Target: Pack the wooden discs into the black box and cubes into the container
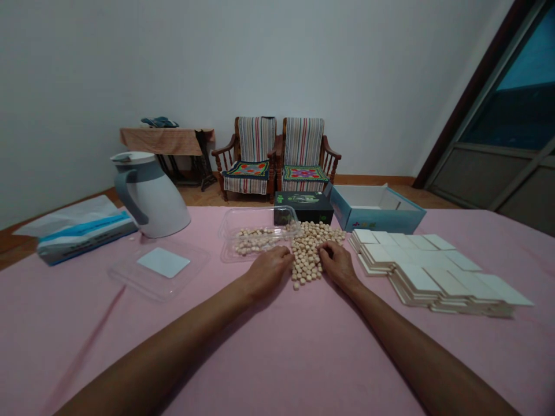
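Note:
A pile of small, pale, wooden-looking cubes (309,254) lies on the pink cloth between my hands. My left hand (269,270) rests at the pile's left edge, fingers curled and fingertips against the cubes. On the opposite side, my right hand (340,264) has its fingers bent in, touching the pile's right edge. What either hand pinches, if anything, is hidden. A clear plastic container (243,218), just beyond my left hand, holds more cubes. Its apparent clear lid (125,276) lies flat to the left, with a white rectangle on it.
Stacks of thin pale boards (433,268) lie at right. Behind the pile stand a black box (321,216) and an open blue box (377,222). A white-and-grey jug (162,202) and a blue-and-white tissue pack (87,234) are on the left. Two chairs (257,141) stand beyond the table.

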Demonstrator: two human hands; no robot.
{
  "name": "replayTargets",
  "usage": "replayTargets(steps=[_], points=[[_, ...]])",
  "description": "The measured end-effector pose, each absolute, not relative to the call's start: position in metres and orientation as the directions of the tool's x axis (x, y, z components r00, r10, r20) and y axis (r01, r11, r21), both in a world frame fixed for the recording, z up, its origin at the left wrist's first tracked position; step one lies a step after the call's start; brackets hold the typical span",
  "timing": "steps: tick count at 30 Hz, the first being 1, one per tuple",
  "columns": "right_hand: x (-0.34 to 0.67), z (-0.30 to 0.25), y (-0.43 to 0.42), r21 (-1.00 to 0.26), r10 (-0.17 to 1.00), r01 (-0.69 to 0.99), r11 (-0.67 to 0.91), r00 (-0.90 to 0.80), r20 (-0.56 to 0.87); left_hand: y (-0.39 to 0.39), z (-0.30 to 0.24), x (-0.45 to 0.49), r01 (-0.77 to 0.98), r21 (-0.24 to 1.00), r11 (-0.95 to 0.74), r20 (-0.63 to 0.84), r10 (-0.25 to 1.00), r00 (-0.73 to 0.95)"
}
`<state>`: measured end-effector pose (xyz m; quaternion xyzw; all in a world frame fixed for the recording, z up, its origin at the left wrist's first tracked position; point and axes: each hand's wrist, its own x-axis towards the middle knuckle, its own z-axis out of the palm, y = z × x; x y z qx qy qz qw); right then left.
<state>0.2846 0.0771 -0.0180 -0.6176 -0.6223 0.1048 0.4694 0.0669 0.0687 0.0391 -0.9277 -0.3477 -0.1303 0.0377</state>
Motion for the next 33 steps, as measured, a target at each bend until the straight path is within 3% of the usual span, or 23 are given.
replayTargets(steps=[5,11,16,20,22,24,27,29,33], points=[[0.285,-0.017,0.077,-0.705,0.87,0.672,0.227,0.185,0.457,0.073,0.027,0.079,0.747,0.054,-0.663,0.17,0.743,0.647],[0.285,-0.019,0.078,-0.704,0.866,0.674,0.224,0.193,0.46,0.069,0.027,0.079,0.77,0.052,-0.636,0.188,0.763,0.618],[0.285,-0.021,0.079,-0.702,0.865,0.674,0.23,0.188,0.465,0.069,0.055,0.068,0.707,-0.001,-0.707,0.416,0.643,0.643],[0.285,-0.02,0.079,-0.7,0.864,0.675,0.234,0.187,0.468,0.086,0.085,0.055,0.76,0.029,-0.649,0.691,0.562,0.454],[0.285,-0.02,0.079,-0.698,0.864,0.676,0.236,0.184,0.47,0.088,0.089,0.052,0.778,0.035,-0.627,0.752,0.529,0.392],[0.286,-0.019,0.079,-0.696,0.865,0.677,0.237,0.179,0.469,0.083,0.082,0.053,0.742,0.045,-0.668,0.701,0.551,0.454],[0.286,-0.019,0.078,-0.695,0.867,0.679,0.236,0.176,0.465,0.067,0.058,0.062,0.65,0.133,-0.748,0.453,0.63,0.631],[0.285,-0.019,0.076,-0.695,0.869,0.681,0.231,0.177,0.462,0.058,0.041,0.069,0.649,0.218,-0.729,0.324,0.682,0.656],[0.284,-0.017,0.076,-0.703,0.873,0.68,0.206,0.196,0.446,0.05,0.02,0.078,0.679,0.284,-0.677,0.268,0.736,0.622]])
